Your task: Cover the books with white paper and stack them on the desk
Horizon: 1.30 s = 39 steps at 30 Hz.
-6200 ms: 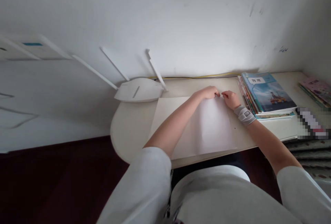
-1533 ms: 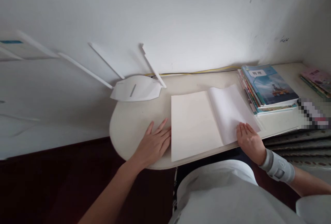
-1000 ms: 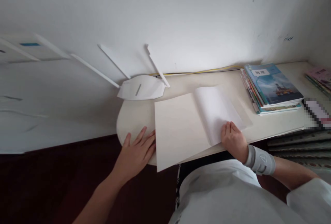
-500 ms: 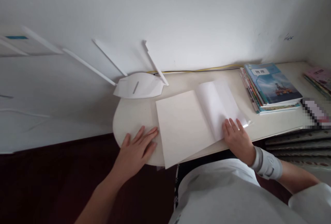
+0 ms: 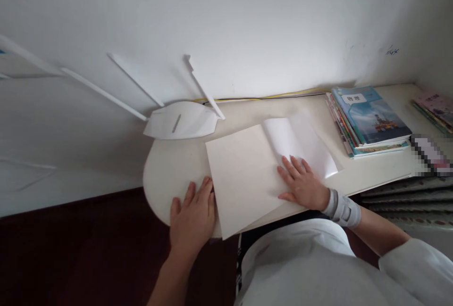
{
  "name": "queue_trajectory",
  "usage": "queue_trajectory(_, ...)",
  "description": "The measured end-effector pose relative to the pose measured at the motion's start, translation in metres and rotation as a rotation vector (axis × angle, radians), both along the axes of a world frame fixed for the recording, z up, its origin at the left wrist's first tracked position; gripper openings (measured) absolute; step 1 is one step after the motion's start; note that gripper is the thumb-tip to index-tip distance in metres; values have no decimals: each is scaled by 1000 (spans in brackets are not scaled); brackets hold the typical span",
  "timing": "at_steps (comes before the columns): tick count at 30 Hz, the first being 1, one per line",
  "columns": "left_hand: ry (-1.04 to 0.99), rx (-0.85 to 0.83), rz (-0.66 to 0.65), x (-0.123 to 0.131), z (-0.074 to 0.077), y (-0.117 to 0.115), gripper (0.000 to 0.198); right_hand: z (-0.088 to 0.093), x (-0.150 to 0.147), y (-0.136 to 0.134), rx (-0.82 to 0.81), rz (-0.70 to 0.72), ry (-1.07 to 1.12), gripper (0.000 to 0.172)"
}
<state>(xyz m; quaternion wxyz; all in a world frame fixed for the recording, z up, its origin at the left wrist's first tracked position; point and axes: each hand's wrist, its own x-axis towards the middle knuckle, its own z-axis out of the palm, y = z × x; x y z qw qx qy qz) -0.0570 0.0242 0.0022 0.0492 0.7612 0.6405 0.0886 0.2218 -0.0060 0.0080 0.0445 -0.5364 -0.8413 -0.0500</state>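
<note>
An open book or booklet with a blank cream page (image 5: 240, 174) lies on the white table (image 5: 166, 169), its lower left corner jutting past the front edge. From its right side extends a glossy, see-through plastic sheet (image 5: 283, 134), which looks like a book cover. My right hand (image 5: 300, 181) rests flat with fingers spread over the seam between page and sheet. At the left edge of the page lies my left hand (image 5: 194, 209), palm down on the table, its fingertips touching or just beside that edge. Neither hand grips anything.
Behind the page stands a white router (image 5: 182, 119) with several upright antennas. A stack of books (image 5: 371, 117) sits to the right, with more books (image 5: 433, 108) at the far right. Yellow and black cables (image 5: 276, 96) run along the wall.
My right hand has slid left from the plastic sheet onto the seam, fingers spreading. My left hand has turned more upright against the page's left edge. The view has shifted slightly.
</note>
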Motion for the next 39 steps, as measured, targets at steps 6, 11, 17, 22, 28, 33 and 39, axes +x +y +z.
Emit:
queue_trajectory(6, 119, -85, 68, 6, 6, 2, 48, 1, 8, 9, -63, -30, 11, 70)
queue_trajectory(11, 149, -97, 37, 5, 6, 4, 50, 1, 13, 17, -78, -119, 27, 81)
queue_trajectory(17, 167, -82, -28, -2, 0, 7, 51, 6, -4, 6, -80, -221, 19, 51)
queue_trajectory(22, 154, -55, -77, -7, -3, 8, 50, 15, 15, 16, -102, -189, 91, 47)
queue_trajectory(28, 71, -100, -87, -6, 2, 11, 50, 28, 116, 73, -113, -423, 409, 48)
queue_trajectory(33, 21, -136, -102, -3, 4, 17, 51, 34, 139, 94, -415, -527, 765, 29)
queue_trajectory(39, -39, -146, -188, 19, 4, 26, 50, 33, 107, 89, -822, -402, 1215, 38)
